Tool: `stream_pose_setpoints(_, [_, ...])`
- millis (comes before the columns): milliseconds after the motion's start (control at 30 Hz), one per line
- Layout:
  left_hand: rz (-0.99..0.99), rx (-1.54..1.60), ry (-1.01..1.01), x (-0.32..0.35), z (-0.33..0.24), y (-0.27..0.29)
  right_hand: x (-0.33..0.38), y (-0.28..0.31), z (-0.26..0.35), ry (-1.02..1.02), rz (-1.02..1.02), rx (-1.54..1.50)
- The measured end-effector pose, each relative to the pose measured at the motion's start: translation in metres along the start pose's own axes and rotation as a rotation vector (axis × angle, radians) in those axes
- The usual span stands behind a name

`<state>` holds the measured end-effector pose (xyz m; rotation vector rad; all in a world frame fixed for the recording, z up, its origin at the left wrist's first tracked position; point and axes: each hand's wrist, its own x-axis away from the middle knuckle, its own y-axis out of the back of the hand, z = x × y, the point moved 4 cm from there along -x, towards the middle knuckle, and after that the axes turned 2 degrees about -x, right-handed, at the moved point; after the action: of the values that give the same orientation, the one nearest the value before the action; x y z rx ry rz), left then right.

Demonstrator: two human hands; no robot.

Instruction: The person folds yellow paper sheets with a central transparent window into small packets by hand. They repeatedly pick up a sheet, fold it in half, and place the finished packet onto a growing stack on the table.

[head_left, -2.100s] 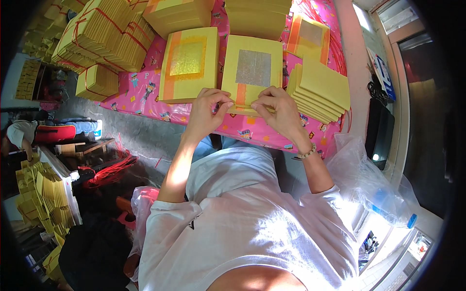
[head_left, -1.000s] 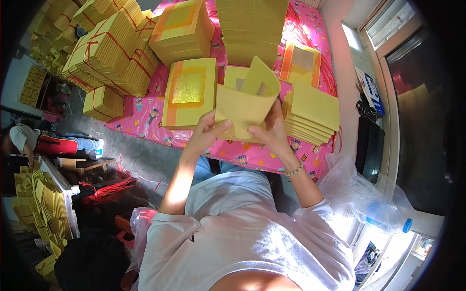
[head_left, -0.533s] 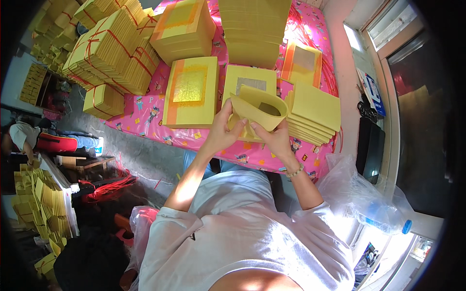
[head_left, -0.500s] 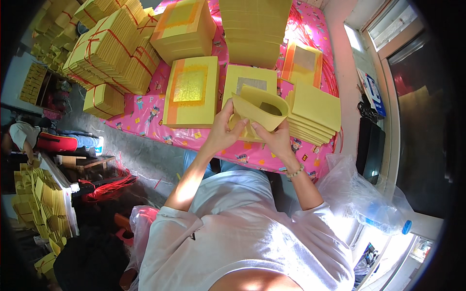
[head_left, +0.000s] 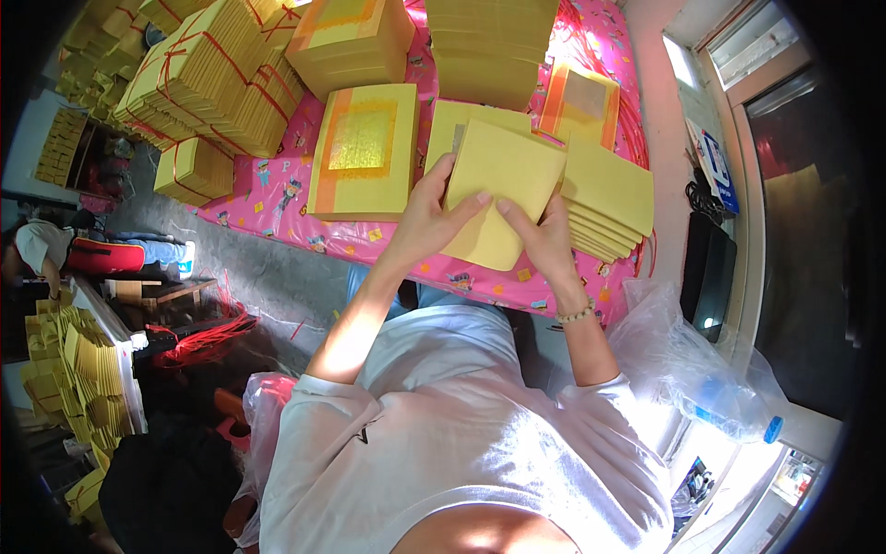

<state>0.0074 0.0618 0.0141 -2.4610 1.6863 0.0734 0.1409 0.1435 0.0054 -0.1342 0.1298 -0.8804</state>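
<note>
Well, at the far left a co-worker [head_left: 44, 245] bends beside heaps of yellow paper. Next come paper bundles [head_left: 198, 74] tied with red string, with a smaller bundle [head_left: 196, 172] on the near side, on a bench [head_left: 254, 208] under a pink cartoon cover. Further right lies a paper stack [head_left: 362, 138] with a gold square on top.

The left hand [head_left: 427, 214] grips the left side of a doubled-over yellow sheet [head_left: 508, 171], thumb lying on its upper face. The sheet is held tilted above the front of the bench, hiding most of another paper stack [head_left: 471, 109]. The right hand [head_left: 552, 242] grips the opposite side, its thumb near the other one.

The near end looks rounded rather than sharply creased, so handling it well probably means lining up the side edges first — then pressing from the middle outward, with even force from both thumbs. Squeezing one side harder would likely skew the layers; the paper seems springy enough to bow open if either grip loosens.

Just right of that hand sits a pile of folded sheets [head_left: 611, 189] — fairly even, a fair guide for squareness. Beyond the bench hangs a clear plastic bag [head_left: 664, 342].
</note>
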Motion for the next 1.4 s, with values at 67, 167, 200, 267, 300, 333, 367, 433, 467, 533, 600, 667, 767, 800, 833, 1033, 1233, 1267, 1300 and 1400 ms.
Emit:
stream_pose_setpoints(67, [0.008, 0.083, 0.039, -0.002, -0.003, -0.002, -0.002, -0.003, 0.01, -0.036, 0.023, 0.013])
stream_pose_setpoints(167, [0.032, 0.157, 0.2, -0.006, -0.001, -0.001, -0.006, -0.002, 0.008, -0.136, 0.029, -0.023])
stream_pose_setpoints(200, [0.018, 0.186, 0.243, -0.007, -0.002, -0.001, -0.008, -0.001, 0.006, -0.172, 0.028, -0.047])
stream_pose_setpoints(267, [-0.011, 0.246, 0.326, -0.008, -0.002, -0.001, -0.012, 0.001, 0.0, -0.238, 0.056, -0.112])
stream_pose_setpoints(300, [-0.007, 0.245, 0.327, -0.009, -0.003, -0.001, -0.013, 0.002, -0.002, -0.27, 0.068, -0.144])
stream_pose_setpoints(333, [-0.003, 0.244, 0.328, -0.009, -0.004, -0.001, -0.014, 0.002, -0.003, -0.274, 0.074, -0.153])
stream_pose_setpoints(367, [0.002, 0.244, 0.328, -0.01, -0.004, -0.001, -0.015, 0.002, -0.004, -0.278, 0.079, -0.162])
stream_pose_setpoints(433, [0.011, 0.243, 0.339, -0.011, 0.0, 0.001, -0.016, 0.001, -0.004, -0.281, 0.087, -0.171])
stream_pose_setpoints(467, [0.016, 0.242, 0.345, -0.011, 0.001, 0.002, -0.016, 0.0, -0.003, -0.281, 0.089, -0.17])
stream_pose_setpoints(533, [0.015, 0.233, 0.358, -0.012, -0.001, 0.002, -0.016, 0.0, -0.002, -0.282, 0.087, -0.16])
stream_pose_setpoints(600, [0.008, 0.225, 0.353, -0.012, -0.001, 0.002, -0.017, 0.001, -0.002, -0.281, 0.085, -0.144])
stream_pose_setpoints(667, [-0.005, 0.22, 0.33, -0.012, -0.001, 0.002, -0.017, 0.001, -0.001, -0.246, 0.104, -0.144])
stream_pose_setpoints(767, [-0.027, 0.169, 0.29, -0.011, -0.008, 0.001, -0.016, 0.001, 0.001, -0.232, 0.129, -0.132])
stream_pose_setpoints(800, [-0.018, 0.172, 0.285, -0.011, -0.007, 0.001, -0.016, 0.001, 0.002, -0.234, 0.136, -0.125])
stream_pose_setpoints(833, [-0.008, 0.174, 0.28, -0.011, -0.005, 0.002, -0.016, 0.001, 0.002, -0.233, 0.136, -0.118])
stream_pose_setpoints(1033, [-0.001, 0.162, 0.294, -0.011, -0.006, 0.002, -0.017, 0.002, 0.0, -0.188, 0.128, -0.051])
stream_pose_setpoints(1233, [-0.148, 0.035, -0.059, -0.008, 0.003, -0.009, -0.007, -0.004, 0.015, -0.01, 0.063, 0.095])
stream_pose_setpoints(1267, [-0.174, 0.016, -0.132, -0.005, 0.001, -0.011, -0.005, -0.004, 0.016, -0.001, 0.056, 0.077])
stream_pose_setpoints(1300, [-0.177, -0.035, -0.11, -0.002, 0.0, -0.012, -0.002, -0.004, 0.018, 0.007, 0.048, 0.062])
stream_pose_setpoints(1400, [-0.192, -0.165, -0.076, 0.006, -0.004, -0.015, 0.003, -0.002, 0.016, -0.03, -0.01, 0.019])
